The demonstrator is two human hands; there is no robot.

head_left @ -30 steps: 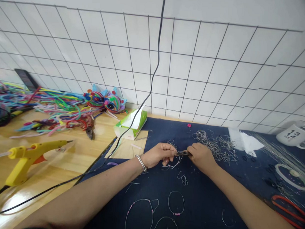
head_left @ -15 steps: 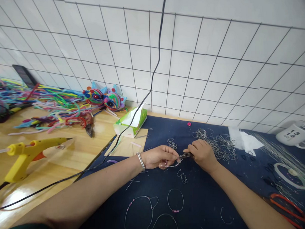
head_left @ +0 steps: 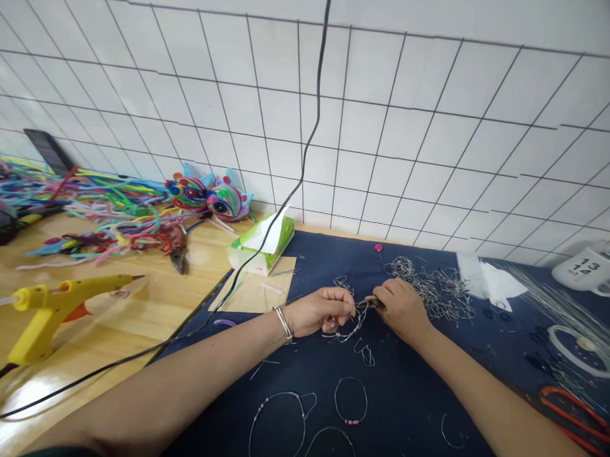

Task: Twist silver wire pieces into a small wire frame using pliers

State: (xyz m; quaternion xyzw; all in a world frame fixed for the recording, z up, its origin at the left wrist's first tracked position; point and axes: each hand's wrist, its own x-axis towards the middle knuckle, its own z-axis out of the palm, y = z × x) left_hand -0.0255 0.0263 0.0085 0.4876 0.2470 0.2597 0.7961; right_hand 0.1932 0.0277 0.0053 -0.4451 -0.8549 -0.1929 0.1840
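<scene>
Between my two hands is a bent piece of silver wire (head_left: 350,334) threaded with small pink beads. My left hand (head_left: 327,310) pinches it with thumb and fingers. In my right hand (head_left: 401,305), closed around the handles, is a pair of pliers (head_left: 368,303) whose jaws point left and meet the wire; exactly how they grip it is too small to tell. Just below lies a small twisted wire piece (head_left: 365,354). Nearer to me rest a large wire loop with pink beads (head_left: 305,425) and a smaller beaded wire loop (head_left: 351,422).
A tangled heap of wire (head_left: 440,293) lies beyond my right hand. At left are a yellow glue gun (head_left: 57,306), a tissue box (head_left: 264,250) and colourful pipe cleaners (head_left: 110,215). Orange-handled scissors (head_left: 573,418) and a white mug (head_left: 586,268) stand at right. A black cord (head_left: 308,148) hangs across.
My right hand and the pliers have shifted slightly, and a gap has opened between the left fingertips and the plier jaws. The beaded wire hangs more openly below them.
</scene>
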